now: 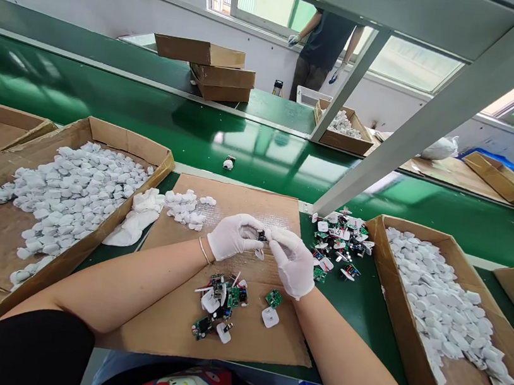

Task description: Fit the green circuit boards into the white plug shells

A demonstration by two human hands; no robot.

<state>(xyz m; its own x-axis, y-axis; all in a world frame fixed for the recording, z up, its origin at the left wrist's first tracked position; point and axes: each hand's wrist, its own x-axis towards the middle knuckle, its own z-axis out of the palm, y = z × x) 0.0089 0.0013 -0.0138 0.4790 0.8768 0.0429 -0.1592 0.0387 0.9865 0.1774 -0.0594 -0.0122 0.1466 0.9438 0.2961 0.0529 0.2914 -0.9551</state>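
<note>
- The left hand [234,238] and right hand [292,262], in white gloves, are closed in a pinch on a small circuit board [261,236], held between them above a flattened cardboard sheet [274,341].
- Near the hands on that sheet lie a heap of green circuit boards [221,305] with white plug casings, plus one loose green board [273,298] and a white casing [269,317].
- A second heap of boards [338,245] sits on the green conveyor table [198,133], just right of the sheet.
- Open cardboard trays of white casings stand left [125,142] and right [408,303].
- Far off, a co-worker [322,49] in gloves stands beyond stacked cardboard boxes [216,72].
</note>
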